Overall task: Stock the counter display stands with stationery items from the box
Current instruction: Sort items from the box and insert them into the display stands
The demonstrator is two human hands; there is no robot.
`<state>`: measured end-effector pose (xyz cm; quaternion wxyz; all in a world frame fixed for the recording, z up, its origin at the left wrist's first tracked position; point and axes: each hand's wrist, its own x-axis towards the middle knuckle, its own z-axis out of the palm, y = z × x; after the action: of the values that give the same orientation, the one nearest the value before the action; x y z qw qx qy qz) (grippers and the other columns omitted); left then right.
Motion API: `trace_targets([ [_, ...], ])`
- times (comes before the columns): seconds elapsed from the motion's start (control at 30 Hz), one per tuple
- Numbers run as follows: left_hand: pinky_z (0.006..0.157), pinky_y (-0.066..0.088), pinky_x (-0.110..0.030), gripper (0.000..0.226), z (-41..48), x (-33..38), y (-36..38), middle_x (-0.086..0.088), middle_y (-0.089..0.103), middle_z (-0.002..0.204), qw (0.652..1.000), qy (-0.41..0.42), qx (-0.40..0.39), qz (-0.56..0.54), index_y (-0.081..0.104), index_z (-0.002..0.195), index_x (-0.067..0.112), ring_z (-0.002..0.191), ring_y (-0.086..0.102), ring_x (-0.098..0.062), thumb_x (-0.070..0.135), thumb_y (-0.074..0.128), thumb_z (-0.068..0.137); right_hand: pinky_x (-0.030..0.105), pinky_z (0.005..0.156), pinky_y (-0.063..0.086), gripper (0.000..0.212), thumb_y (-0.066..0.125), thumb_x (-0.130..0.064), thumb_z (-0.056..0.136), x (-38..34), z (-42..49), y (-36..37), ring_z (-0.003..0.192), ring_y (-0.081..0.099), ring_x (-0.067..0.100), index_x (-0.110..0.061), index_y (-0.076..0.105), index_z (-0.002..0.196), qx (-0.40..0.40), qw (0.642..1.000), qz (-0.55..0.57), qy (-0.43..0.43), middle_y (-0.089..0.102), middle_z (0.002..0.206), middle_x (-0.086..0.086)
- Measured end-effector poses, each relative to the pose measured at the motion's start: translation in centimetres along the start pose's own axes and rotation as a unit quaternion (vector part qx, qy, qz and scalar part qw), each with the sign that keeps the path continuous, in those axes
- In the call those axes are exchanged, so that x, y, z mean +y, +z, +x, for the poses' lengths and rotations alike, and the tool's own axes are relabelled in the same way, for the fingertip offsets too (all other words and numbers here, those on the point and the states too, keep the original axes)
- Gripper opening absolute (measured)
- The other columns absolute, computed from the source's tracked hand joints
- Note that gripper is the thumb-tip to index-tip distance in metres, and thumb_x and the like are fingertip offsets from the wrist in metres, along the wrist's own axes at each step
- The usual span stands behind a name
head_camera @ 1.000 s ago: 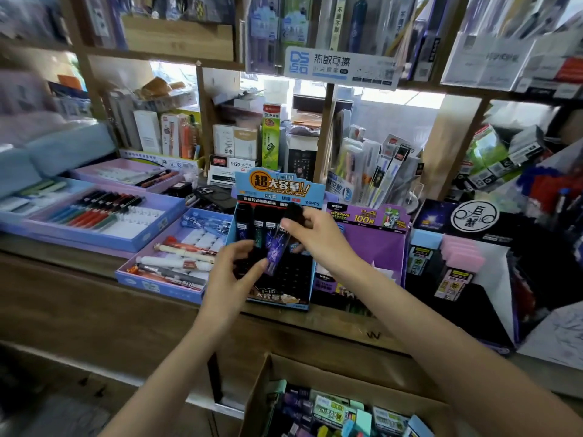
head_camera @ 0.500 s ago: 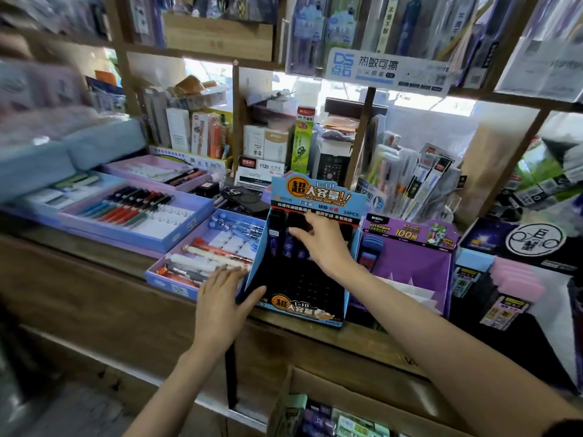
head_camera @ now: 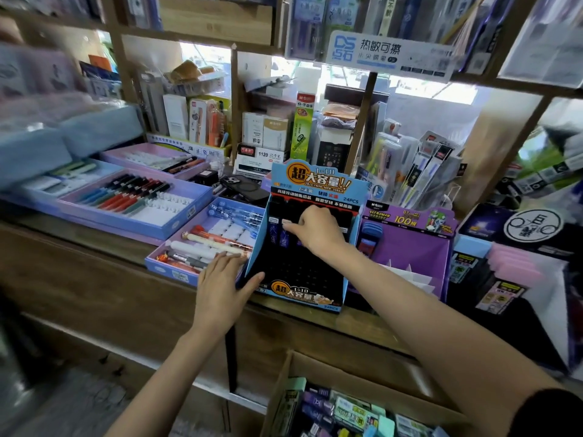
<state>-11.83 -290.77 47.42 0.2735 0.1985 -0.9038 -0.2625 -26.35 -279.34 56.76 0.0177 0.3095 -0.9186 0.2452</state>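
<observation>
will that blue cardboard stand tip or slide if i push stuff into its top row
The stand probably shifts easily: it looks like thin cardboard, mostly empty. Pushing high up, where the right hand pinches a lead tube, may tilt it backward. The left hand braced on its lower left corner suggests it needs steadying.

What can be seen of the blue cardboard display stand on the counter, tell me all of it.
The blue cardboard display stand sits upright on the counter, between a tray of pens and a purple stand. Its orange-lettered header card reads 24PCS. Inside, black stepped tiers are mostly empty, with dark tubes only in the top rows. The left hand presses flat on its left wall; the right hand pinches a tube there.
</observation>
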Motion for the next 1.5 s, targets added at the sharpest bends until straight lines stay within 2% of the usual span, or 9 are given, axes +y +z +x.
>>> trace_targets([
  [0.17,0.073,0.045,-0.03,0.019,-1.8,1.2,-1.7,-0.003,0.059,0.098,0.996,0.056,0.035,-0.068,0.062,0.108,0.009,0.094,0.054,-0.02,0.011,0.06,0.089,0.037,0.084,0.05,0.022,0.062,-0.025,0.089,2.9,-6.2,-1.8,0.091,0.062,0.022,-0.007,0.065,0.102,-0.016,0.997,0.053,-0.048,0.068,0.096,0.009],
  [0.27,0.073,0.043,-0.02,0.018,-4.5,2.5,-1.5,0.004,0.058,0.101,0.99,0.069,0.001,-0.12,0.061,0.105,0.016,0.093,0.056,-0.009,0.009,0.061,0.088,0.029,0.082,0.049,0.018,0.061,-0.022,0.09,6.0,-12.1,-2.5,0.09,0.061,0.014,-0.012,0.067,0.104,-0.036,0.995,0.081,-0.039,0.069,0.097,0.002],
  [0.47,0.084,0.05,-0.032,0.017,-12.1,4.7,4.4,0.002,0.061,0.102,0.972,0.085,-0.169,-0.137,0.062,0.105,0.013,0.098,0.061,-0.013,0.009,0.062,0.088,0.019,0.076,0.049,0.009,0.062,-0.021,0.089,14.2,-22.5,0.5,0.082,0.061,0.005,-0.019,0.069,0.094,-0.067,0.992,0.09,0.063,0.064,0.084,-0.011],
  [0.67,0.081,0.036,-0.01,0.03,-20.1,4.2,12.2,-0.008,0.054,0.118,0.942,0.019,-0.326,-0.08,0.054,0.121,0.008,0.106,0.054,-0.016,0.015,0.057,0.092,0.034,0.083,0.05,0.017,0.057,-0.02,0.092,22.5,-30.8,6.6,0.097,0.062,0.019,-0.011,0.065,0.105,-0.18,0.964,0.045,0.191,0.068,0.105,0.005],
  [0.77,0.104,0.033,-0.026,0.052,-23.3,2.8,15.0,-0.01,0.035,0.144,0.936,0.028,-0.349,0.029,0.039,0.139,0.013,0.132,0.037,-0.025,0.032,0.054,0.093,0.03,0.087,0.044,0.042,0.058,-0.028,0.092,24.7,-34.4,9.1,0.117,0.051,0.024,-0.013,0.048,0.13,-0.222,0.951,0.002,0.214,0.052,0.131,0.007],
  [0.93,0.116,0.009,-0.043,0.077,-24.2,1.8,17.8,-0.001,-0.014,0.158,0.915,0.03,-0.386,0.114,0.004,0.151,0.029,0.146,-0.011,-0.026,0.049,0.05,0.092,0.037,0.116,0.014,0.082,0.053,-0.042,0.093,26.1,-37.8,11.9,0.145,-0.006,0.027,-0.022,-0.002,0.151,-0.203,0.945,-0.015,0.258,-0.015,0.157,0.002],
  [1.1,0.115,0.006,-0.049,0.082,-23.4,1.3,19.5,-0.004,-0.021,0.157,0.885,0.053,-0.431,0.168,-0.007,0.15,0.03,0.144,-0.019,-0.029,0.053,0.046,0.092,0.041,0.116,0.014,0.082,0.048,-0.039,0.095,25.1,-38.5,14.4,0.143,-0.017,0.032,-0.023,-0.011,0.15,-0.179,0.951,-0.04,0.247,-0.024,0.156,0.0],
  [1.27,0.115,0.018,-0.048,0.066,-24.5,1.1,19.4,-0.008,-0.009,0.159,0.895,0.081,-0.393,0.193,0.001,0.151,0.028,0.145,-0.008,-0.031,0.043,0.037,0.098,0.042,0.102,0.041,0.071,0.045,-0.037,0.096,24.8,-38.9,14.5,0.144,-0.008,0.036,-0.032,-0.001,0.15,-0.182,0.959,-0.072,0.205,-0.018,0.157,-0.01],
  [1.5,0.106,0.026,-0.042,0.055,-24.4,1.5,18.8,-0.015,0.017,0.152,0.904,0.146,-0.334,0.223,0.035,0.138,0.025,0.136,0.021,-0.033,0.025,0.059,0.089,0.041,0.11,0.03,0.067,0.047,-0.028,0.092,24.5,-39.3,14.3,0.144,0.002,0.03,-0.032,0.012,0.149,-0.161,0.967,-0.06,0.19,-0.004,0.158,-0.008],
])
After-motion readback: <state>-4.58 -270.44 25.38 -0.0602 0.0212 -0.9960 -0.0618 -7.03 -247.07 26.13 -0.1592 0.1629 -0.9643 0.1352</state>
